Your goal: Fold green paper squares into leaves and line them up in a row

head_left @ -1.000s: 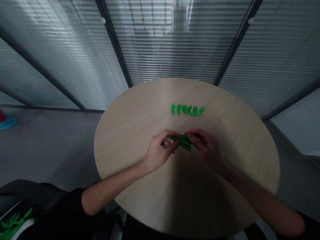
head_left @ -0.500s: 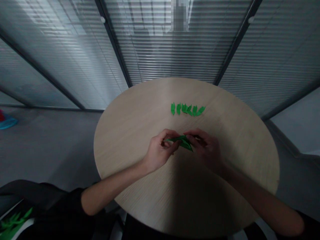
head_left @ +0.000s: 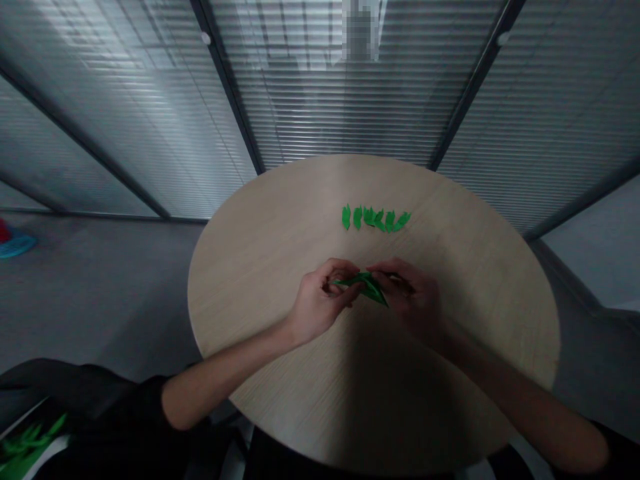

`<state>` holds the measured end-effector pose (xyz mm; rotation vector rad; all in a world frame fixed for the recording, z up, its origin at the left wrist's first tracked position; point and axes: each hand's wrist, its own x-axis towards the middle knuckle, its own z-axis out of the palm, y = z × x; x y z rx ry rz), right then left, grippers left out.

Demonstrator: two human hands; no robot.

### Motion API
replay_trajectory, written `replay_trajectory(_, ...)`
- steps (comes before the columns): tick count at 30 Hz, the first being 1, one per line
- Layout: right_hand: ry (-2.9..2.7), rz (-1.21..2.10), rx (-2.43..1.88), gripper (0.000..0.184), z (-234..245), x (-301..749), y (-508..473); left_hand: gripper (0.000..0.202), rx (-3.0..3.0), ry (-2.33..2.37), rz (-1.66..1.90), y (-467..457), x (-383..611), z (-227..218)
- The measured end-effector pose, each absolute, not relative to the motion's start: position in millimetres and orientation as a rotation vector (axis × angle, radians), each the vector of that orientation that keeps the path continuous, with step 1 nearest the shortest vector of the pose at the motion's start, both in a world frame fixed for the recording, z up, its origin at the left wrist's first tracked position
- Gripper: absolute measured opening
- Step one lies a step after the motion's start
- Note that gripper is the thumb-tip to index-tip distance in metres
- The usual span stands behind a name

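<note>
Green and thin, the piece (head_left: 373, 291) looks like folded paper, held between the two hands over the middle of the table (head_left: 260, 240); any gap beneath it is hard to judge. The left hand (head_left: 315, 303) has thumb and fingertips closed on its left end, the thumb laid over the near face. The right hand (head_left: 416, 297) has thumb and forefinger brought together at the upper right edge, pinching there as far as the shadow lets one judge. One pointed corner sticks out free toward the near side.

It should weigh next to nothing and be springy rather than stiff — creases would hold, flat parts would bow. Slipping seems a small worry; crumpling or tearing is likelier, so a light pinch suits it, on doubled layers or along a fold, not at the thin tips. Beyond the hands lies a row (head_left: 377, 219) of small green leaf-like shapes — probably just as light.
</note>
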<state>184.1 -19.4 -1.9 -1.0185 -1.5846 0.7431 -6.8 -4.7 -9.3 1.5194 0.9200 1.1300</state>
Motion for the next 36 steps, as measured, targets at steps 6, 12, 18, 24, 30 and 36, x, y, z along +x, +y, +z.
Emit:
replay_trajectory(6,-1.566,0.726,-1.041,0.015,-3.7,184.5,-18.4,0.028,1.468,0.912,1.130,-3.5,-6.2,-10.3)
replay_trajectory(12,-1.508,0.787,-1.060,0.014,-3.1,183.3,-17.4,0.027,1.474,0.930,1.109,-3.8,-6.3,-8.0)
replay_trajectory(18,-1.512,0.819,-1.049,0.015,-4.8,183.1,-17.2,0.023,1.454,0.940,1.182,-2.9,-7.2,-9.8)
replay_trajectory(24,-1.510,0.857,-1.057,0.016,-5.5,183.2,-17.1,0.023,1.437,0.911,1.211,-1.6,-5.3,-10.9)
replay_trajectory(30,-1.618,0.806,-1.009,0.023,-0.4,188.8,-18.9,0.020,1.454,0.907,1.229,-1.1,-5.3,-11.1)
replay_trajectory(36,-1.909,0.618,-0.865,0.060,-2.0,190.8,-21.4,0.021,1.427,0.913,1.219,-2.1,-3.9,-8.8)
